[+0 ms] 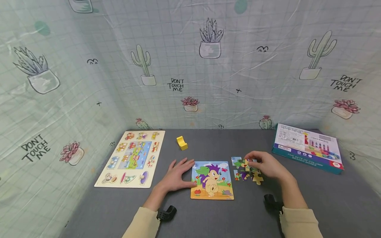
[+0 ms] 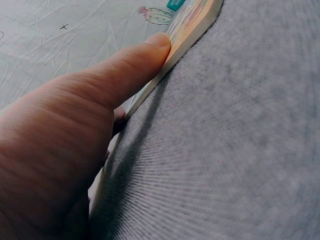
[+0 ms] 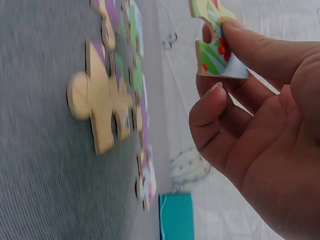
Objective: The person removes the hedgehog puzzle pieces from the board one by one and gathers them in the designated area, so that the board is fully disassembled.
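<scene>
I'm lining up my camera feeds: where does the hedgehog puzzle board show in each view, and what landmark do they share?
Head: the hedgehog puzzle board is below centre, with the left hand touching its left side.
Left wrist: top, right of centre, seen at a low slant.
Right wrist: not in it; the right hand holds a puzzle piece there.
Shared landmark: teal-sided box; far right in head, top edge in left wrist, bottom in right wrist.

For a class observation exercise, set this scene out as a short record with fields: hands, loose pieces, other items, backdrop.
Left hand: thumb on left edge of hedgehog picture board
Right hand: pinches jigsaw piece with red flowers
Loose jigsaw pieces: right of the hedgehog picture board
Other items: pale board with small pictures, far left; yellow block, beyond left hand; teal-edged box, far right
Backdrop: cactus-print sheet
</scene>
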Demonstrator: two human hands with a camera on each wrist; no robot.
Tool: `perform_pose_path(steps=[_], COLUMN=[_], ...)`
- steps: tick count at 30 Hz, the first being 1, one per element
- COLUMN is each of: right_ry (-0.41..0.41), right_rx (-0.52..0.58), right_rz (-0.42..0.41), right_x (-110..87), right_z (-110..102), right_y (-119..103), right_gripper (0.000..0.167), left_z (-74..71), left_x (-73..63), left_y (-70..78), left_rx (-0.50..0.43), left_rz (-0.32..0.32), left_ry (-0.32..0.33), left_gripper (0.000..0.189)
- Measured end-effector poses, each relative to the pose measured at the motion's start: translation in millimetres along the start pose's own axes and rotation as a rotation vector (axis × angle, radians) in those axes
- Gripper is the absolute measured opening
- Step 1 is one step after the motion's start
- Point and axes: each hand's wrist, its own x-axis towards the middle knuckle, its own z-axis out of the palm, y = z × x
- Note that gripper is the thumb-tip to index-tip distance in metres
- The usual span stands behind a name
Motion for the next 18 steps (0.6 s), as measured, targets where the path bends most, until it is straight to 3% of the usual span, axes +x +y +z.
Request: perform_pose_path(steps=[12, 18], right_ry=[-0.004, -0.033], right_rx=[0.027, 0.001], right_rz=[0.100, 0.097], right_x=[-20.9, -28.3], right_z=[-22, -29], right_y=[19, 32], right_gripper=[0.026, 0.026], left_z=[2.8, 0.7], left_x=[1.4, -0.1], left_y=[0.6, 0.5], left_rx=[0.011, 0.015], left_rz=[0.004, -0.005], left_ry=[0.002, 0.001], left_gripper=[0.086, 0.086])
